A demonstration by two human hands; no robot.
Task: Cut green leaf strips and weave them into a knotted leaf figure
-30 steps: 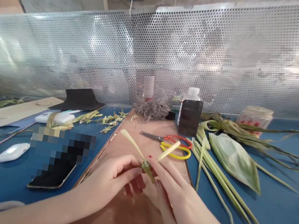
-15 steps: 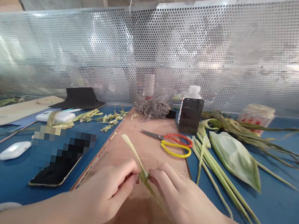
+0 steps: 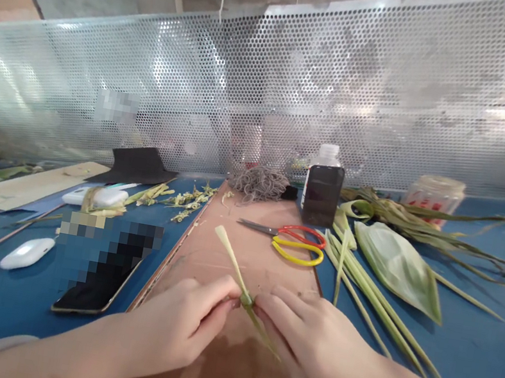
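Between my two hands is a pale green leaf strip (image 3: 232, 260) with a small knot or fold at its middle. One end points up and away to the left, while the other slants down to the right beneath my right hand. My left hand (image 3: 192, 312) pinches the strip at the left of the knot with thumb and forefinger. From the other side, my right hand (image 3: 310, 329) closes its fingertips on it, the fingers curled. Both hands are over the brown board (image 3: 201, 258). Beyond them lie scissors (image 3: 299, 243) with one red and one yellow handle.
To the right are long green leaf strips (image 3: 375, 295), a broad pale leaf (image 3: 399, 267), dried leaves (image 3: 422, 225) and a jar (image 3: 434, 195). A dark bottle (image 3: 323, 192) and grey string (image 3: 260, 184) stand behind. Leftward lie a phone (image 3: 104, 280) and a white case (image 3: 27, 253).
Both hands have shifted slightly to the right with the leaf strip, whose upper end moved right too. The fold at its middle looks tighter and shows more plainly between the fingertips.
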